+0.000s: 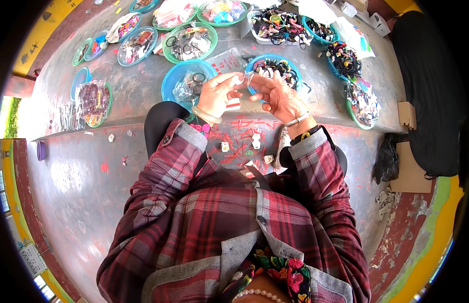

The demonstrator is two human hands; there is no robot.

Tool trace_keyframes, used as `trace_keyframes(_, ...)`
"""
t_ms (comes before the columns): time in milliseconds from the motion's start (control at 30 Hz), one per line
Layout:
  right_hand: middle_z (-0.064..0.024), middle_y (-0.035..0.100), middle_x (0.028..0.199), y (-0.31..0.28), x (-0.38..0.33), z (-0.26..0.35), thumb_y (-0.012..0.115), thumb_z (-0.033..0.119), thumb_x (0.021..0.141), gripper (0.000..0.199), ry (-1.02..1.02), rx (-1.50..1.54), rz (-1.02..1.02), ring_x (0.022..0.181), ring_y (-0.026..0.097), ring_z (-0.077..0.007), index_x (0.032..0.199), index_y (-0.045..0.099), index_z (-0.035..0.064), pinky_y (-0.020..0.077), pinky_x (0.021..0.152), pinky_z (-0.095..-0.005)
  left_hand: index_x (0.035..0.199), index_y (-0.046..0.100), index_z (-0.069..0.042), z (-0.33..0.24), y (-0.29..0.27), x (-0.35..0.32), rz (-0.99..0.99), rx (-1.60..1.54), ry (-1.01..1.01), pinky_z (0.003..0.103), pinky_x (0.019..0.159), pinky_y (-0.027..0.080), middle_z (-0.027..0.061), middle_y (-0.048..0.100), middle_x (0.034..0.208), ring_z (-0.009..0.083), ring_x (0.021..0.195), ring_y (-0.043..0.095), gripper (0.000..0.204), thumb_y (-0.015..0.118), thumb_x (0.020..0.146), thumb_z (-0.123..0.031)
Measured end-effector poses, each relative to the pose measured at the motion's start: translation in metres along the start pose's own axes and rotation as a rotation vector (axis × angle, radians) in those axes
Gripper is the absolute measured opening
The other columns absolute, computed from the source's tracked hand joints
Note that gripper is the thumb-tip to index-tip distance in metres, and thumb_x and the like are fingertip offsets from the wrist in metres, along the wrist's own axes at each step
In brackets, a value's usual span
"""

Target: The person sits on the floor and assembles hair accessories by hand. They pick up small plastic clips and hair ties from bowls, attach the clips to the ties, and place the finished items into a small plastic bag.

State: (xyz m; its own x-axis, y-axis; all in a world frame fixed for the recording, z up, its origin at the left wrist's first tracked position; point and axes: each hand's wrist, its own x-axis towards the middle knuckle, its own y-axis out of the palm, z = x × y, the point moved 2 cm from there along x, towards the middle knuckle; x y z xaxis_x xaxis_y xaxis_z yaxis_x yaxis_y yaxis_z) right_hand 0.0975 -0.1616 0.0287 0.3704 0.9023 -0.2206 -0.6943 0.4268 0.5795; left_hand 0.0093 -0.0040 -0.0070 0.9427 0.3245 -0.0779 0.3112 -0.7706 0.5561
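Both hands are raised over the near basins, fingertips almost meeting. Between them is a small clear plastic piece (248, 78), apparently a little bag; its contents are too small to make out. My left hand (218, 96) pinches it from the left with thumb and forefinger. From the right, the fingertips of my right hand (281, 99) close on its other side. Under my left hand stands a blue basin (170, 83) with clear bags and black hair ties. Behind my right hand is another blue basin (294, 64), heaped with dark and coloured hair ties.
More basins of hair ties and small packed pieces stand along the ledge, among them a green basin (214, 44) and a white tub (253, 31). Red scraps (233, 146) litter the floor between my knees. A black bag (388, 159) and cardboard (412, 171) lie at right.
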Motion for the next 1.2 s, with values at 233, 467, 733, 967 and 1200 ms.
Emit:
trace_keyframes(233, -0.0091, 0.054, 0.119, -0.006, 0.000, -0.003, 0.040, 0.049, 0.089, 0.059, -0.053, 0.118, 0.034, 0.087, 0.059, -0.0141, 0.130, 0.036, 0.0062, 0.0391, 0.051, -0.0179, 0.104, 0.055, 0.003, 0.000, 0.002, 0.001, 0.003, 0.011, -0.043, 0.027, 0.062, 0.052, 0.0160, 0.060, 0.101, 0.0243, 0.090, 0.062, 0.021, 0.053, 0.088, -0.010)
trace_keyframes(467, -0.0086, 0.057, 0.115, 0.000, 0.000, -0.003, 0.044, 0.040, 0.091, 0.047, -0.022, 0.145, -0.025, 0.086, 0.060, -0.0137, 0.119, 0.049, 0.0027, 0.0402, 0.054, -0.0191, 0.101, 0.056, 0.002, 0.000, 0.002, 0.000, -0.010, 0.215, 0.053, 0.026, 0.060, 0.052, 0.0145, 0.061, 0.098, 0.0242, 0.089, 0.062, 0.019, 0.051, 0.089, -0.012)
trace_keyframes(733, -0.0099, 0.059, 0.113, -0.006, 0.001, -0.005, 0.049, 0.030, 0.089, 0.035, -0.006, 0.101, -0.089, 0.080, 0.062, -0.0142, 0.114, 0.054, 0.0050, 0.0400, 0.053, -0.0193, 0.104, 0.057, 0.002, -0.005, 0.008, -0.006, 0.032, 0.297, 0.121, 0.027, 0.062, 0.052, 0.0124, 0.060, 0.101, 0.0206, 0.090, 0.061, 0.021, 0.050, 0.090, -0.012)
trace_keyframes(967, -0.0112, 0.058, 0.114, -0.003, 0.000, -0.002, 0.048, 0.033, 0.090, 0.047, -0.015, 0.092, -0.008, 0.075, 0.064, -0.0151, 0.127, 0.041, 0.0058, 0.0392, 0.047, -0.0188, 0.104, 0.058, 0.002, -0.003, 0.003, -0.005, 0.015, 0.305, 0.121, 0.025, 0.062, 0.052, 0.0103, 0.060, 0.100, 0.0166, 0.088, 0.060, 0.021, 0.051, 0.089, -0.012)
trace_keyframes(1200, -0.0089, 0.058, 0.112, -0.004, -0.002, 0.003, 0.053, 0.022, 0.088, 0.044, -0.001, -0.217, -0.084, 0.072, 0.062, -0.0108, 0.128, 0.042, 0.0082, 0.0394, 0.049, -0.0171, 0.108, 0.056, 0.000, -0.005, 0.005, -0.003, -0.029, 0.266, 0.079, 0.023, 0.059, 0.051, 0.0098, 0.061, 0.101, 0.0148, 0.091, 0.059, 0.024, 0.051, 0.089, -0.015)
